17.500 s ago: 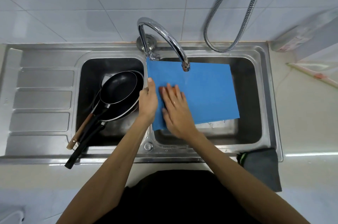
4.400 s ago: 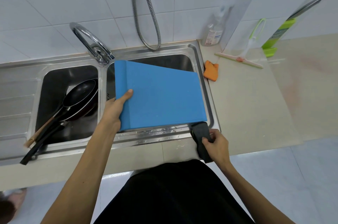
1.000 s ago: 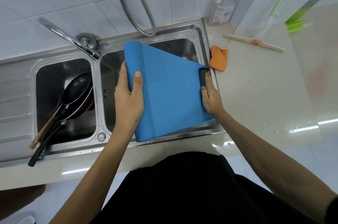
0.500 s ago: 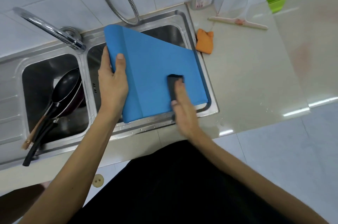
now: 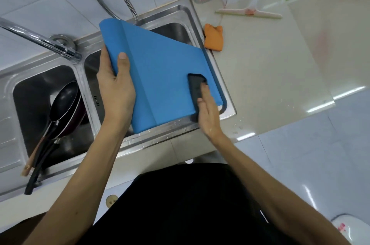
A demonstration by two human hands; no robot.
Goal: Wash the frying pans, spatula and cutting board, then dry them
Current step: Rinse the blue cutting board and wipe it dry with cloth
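head cam: beige counter point(image 5: 270, 76), double sink point(image 5: 160, 141). one cutting board point(image 5: 164, 72) over the right basin, left hand point(image 5: 116, 92) gripping its edge, right hand point(image 5: 208, 116) flat on one dark cloth point(image 5: 195, 84). two pans point(image 5: 64, 100) in left basin.

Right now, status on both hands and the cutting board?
Left hand grips cutting board by left edge, tilted over right basin. Right hand presses dark cloth flat on it. Frying pans in left basin, apart.

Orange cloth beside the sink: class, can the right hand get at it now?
Probably yes: the right hand presses a dark cloth on the cutting board, with nothing between it and the orange cloth.
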